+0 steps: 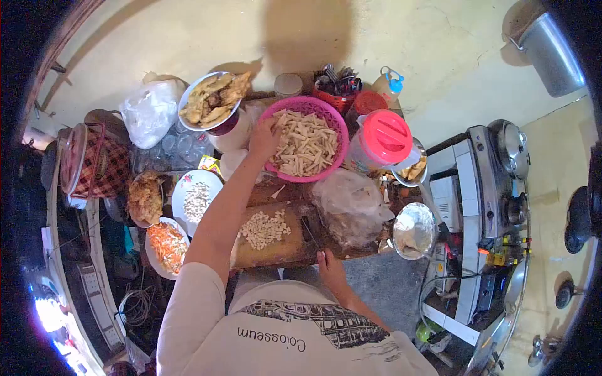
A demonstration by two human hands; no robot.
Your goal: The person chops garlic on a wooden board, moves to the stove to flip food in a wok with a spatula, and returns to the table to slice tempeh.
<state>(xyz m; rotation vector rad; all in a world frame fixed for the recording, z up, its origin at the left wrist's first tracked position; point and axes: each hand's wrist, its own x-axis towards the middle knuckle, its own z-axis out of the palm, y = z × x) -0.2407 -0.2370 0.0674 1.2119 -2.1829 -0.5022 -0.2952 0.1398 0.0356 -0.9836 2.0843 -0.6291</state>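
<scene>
My left hand (266,139) reaches over the left rim of a pink woven basket (342,139). Its fingers are bent together at the pale cut strips (307,143) that fill the basket; the fingertips are partly hidden. Near the front edge of the wooden board (260,253), my right hand (330,268) is closed round the handle of a knife (310,230), whose dark blade points away from me. Small pale diced pieces (264,229) lie on the board, left of the knife. One loose strip (278,192) rests between basket and board.
A clear plastic bag (352,203) sits right of the knife, beside a foil-like bowl (414,230). Behind it stands a pink-lidded jug (385,139). Plates of shredded vegetables (168,247) and small pieces (197,199) are at left. A fried-food bowl (214,100) stands at the back.
</scene>
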